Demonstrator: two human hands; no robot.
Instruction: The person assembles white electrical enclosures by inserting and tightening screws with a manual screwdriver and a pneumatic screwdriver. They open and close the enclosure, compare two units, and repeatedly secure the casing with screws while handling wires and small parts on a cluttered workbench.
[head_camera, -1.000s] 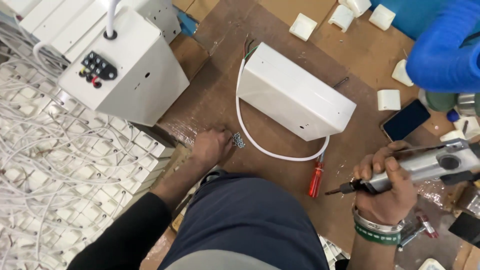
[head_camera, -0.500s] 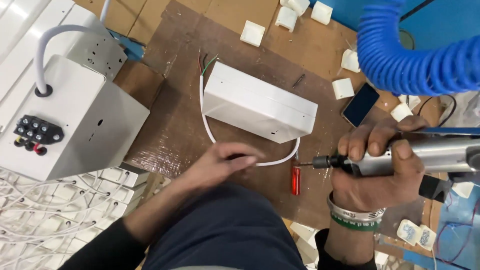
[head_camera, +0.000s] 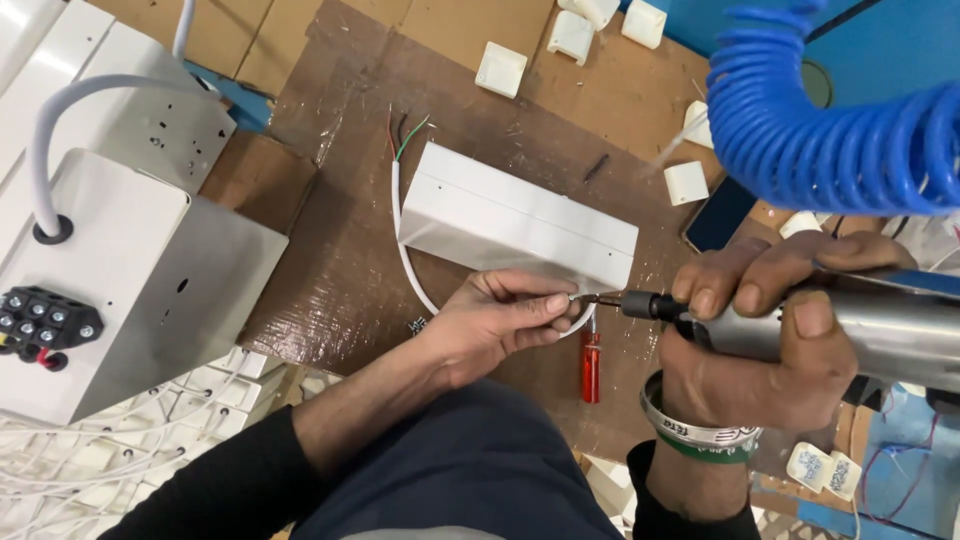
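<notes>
**Screw meets driver bit at the near edge of the white box**

Screw (head_camera: 574, 297), tiny and half hidden, sits pinched between the thumb and fingertips of the left hand (head_camera: 495, 322), which presents it to the dark bit of the pneumatic screwdriver (head_camera: 800, 325). This happens just in front of the near right corner of the white metal box (head_camera: 515, 218), which lies on brown cardboard in the middle of the scene.

Risks, as a judgement: the screw is small and held only by fingertip pressure, so a slight misalignment with the bit could flick it onto the cluttered cardboard. The fingertips are also right against the bit, and a premature spin could nip or scrape them.

The left hand is nearly closed, fingers drawn together around the screw, with its wrist coming from the lap below. The right hand (head_camera: 765, 340) is wrapped fully around the silver body of the screwdriver, fingers over the top and thumb along the near side, a clamped grip.

A white cable (head_camera: 408, 268) curves out from the box's left end, where red and green wire ends show. A red-handled screwdriver (head_camera: 591, 362) lies on the cardboard just near the hands. To the far right a blue coiled air hose (head_camera: 820, 130) hangs, with a dark phone (head_camera: 718, 215) under it. On the left stands a larger white enclosure (head_camera: 130, 290) carrying a black terminal block (head_camera: 45, 322).
</notes>
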